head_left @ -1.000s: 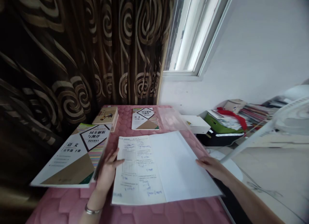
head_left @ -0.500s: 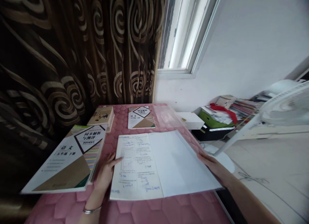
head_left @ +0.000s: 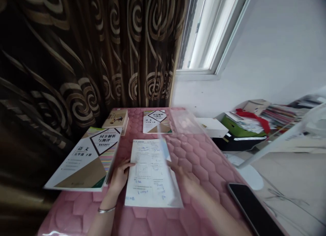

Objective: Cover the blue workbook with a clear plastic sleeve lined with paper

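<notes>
An open workbook (head_left: 144, 175) with printed text and blue handwriting lies in front of me on the pink table covering. My left hand (head_left: 120, 176), a silver bangle on its wrist, grips the left edge with the thumb on the page. On the other side my right hand (head_left: 182, 176), blurred by motion, holds the raised right-hand leaf, which stands nearly edge-on above the page. The fingers behind that leaf are partly hidden. Left of my left hand is a stack of white-and-brown books (head_left: 84, 161).
A similar book (head_left: 157, 122) lies at the back beside a clear plastic sheet (head_left: 188, 120). Smaller books (head_left: 115, 120) are piled at back left. A phone (head_left: 254, 209) rests at the right edge. Beyond are a white box (head_left: 212, 127) and a white fan (head_left: 275, 141).
My right hand has swung the blank right-hand leaf up and leftward, from lying flat to almost upright. The phone has become visible. My left hand stays at the left edge while the view shifts.
</notes>
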The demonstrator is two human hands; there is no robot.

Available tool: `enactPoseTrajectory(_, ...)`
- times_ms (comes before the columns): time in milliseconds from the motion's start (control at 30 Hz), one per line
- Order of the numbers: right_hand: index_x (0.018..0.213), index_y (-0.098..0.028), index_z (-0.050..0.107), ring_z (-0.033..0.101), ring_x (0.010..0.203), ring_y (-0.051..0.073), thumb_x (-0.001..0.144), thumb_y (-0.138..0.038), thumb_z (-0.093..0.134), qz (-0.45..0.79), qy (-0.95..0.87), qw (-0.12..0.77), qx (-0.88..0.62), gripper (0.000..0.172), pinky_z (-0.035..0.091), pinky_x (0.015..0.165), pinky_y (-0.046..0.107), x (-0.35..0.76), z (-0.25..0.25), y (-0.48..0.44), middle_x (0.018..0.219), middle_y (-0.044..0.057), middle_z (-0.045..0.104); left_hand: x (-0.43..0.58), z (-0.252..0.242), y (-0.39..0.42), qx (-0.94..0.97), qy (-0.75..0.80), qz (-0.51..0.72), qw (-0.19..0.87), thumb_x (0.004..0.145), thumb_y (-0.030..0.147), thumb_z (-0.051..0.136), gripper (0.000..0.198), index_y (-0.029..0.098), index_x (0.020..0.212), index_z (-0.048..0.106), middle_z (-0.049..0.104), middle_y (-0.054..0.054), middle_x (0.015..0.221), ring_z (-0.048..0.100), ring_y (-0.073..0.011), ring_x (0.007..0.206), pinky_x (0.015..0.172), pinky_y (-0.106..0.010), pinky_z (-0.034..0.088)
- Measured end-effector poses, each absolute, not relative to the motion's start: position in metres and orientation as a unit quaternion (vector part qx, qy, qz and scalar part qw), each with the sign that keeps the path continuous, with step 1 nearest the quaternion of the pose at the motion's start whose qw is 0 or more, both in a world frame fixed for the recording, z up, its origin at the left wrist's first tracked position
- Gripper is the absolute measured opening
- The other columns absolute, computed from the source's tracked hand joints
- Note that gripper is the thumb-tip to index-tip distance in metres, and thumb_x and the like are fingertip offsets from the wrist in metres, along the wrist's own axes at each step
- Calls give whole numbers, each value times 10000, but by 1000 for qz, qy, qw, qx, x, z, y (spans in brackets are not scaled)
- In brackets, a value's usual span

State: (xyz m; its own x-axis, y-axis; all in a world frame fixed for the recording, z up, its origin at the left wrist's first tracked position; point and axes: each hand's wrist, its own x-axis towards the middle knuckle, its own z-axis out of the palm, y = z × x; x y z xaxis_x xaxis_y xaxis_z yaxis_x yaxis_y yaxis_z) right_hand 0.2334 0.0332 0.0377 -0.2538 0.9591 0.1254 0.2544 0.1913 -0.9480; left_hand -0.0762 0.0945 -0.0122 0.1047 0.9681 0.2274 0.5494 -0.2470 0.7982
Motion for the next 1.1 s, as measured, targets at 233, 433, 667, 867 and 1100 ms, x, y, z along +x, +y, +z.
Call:
enactPoseTrajectory(233, 1461, -322, 359, 160, 1456, 293, 956, -535, 368, 191, -854, 114, -470, 548, 107, 1144, 624, 169, 23, 25, 1561, 39, 269, -74, -13, 92, 636, 577, 424, 287, 778, 150, 437, 138, 225, 853, 526, 709, -69, 1043, 638, -202, 1092, 967, -380, 481)
enactPoseTrajectory(433, 1501, -298, 264, 125, 1461, 301, 950, -523, 403, 162, -866, 106, -461, 612, 78, 1150, 607, 163, 12, 21, 1582, 67, 184, -71, -6, 88, 614, 614, 414, 273, 880, 357, 434, 211, 218, 1004, 534, 685, -81, 1042, 653, -211, 1002, 942, -395, 488)
enactPoseTrajectory(667, 1518, -316, 195, 47, 1468, 310, 945, -522, 401, 197, -884, 96, -413, 643, 36, 1138, 642, 138, 20, 11, 1595, 45, 104, -76, -12, 84, 694, 569, 357, 259, 843, 277, 495, 340, 202, 1173, 518, 632, -97, 1207, 602, -213, 1120, 1001, -399, 455)
enactPoseTrajectory(867, 1531, -209, 172, 18, 1465, 326, 911, -540, 461, 173, -910, 98, -363, 760, 20, 1137, 646, 112, 26, -4, 1588, 124, 116, -76, -18, 86, 733, 566, 326, 191, 878, 213, 417, 395, 213, 1254, 539, 522, -94, 1395, 474, -211, 1303, 1107, -431, 372)
enactPoseTrajectory(1100, 1510, -234, 262, 91, 1469, 249, 949, -495, 406, 207, -913, 117, -332, 635, 95, 1188, 523, 121, 32, -3, 1584, 76, 185, -69, -16, 83, 763, 583, 241, 140, 923, 233, 338, 472, 195, 1363, 504, 435, -94, 1485, 377, -211, 1380, 1159, -434, 287)
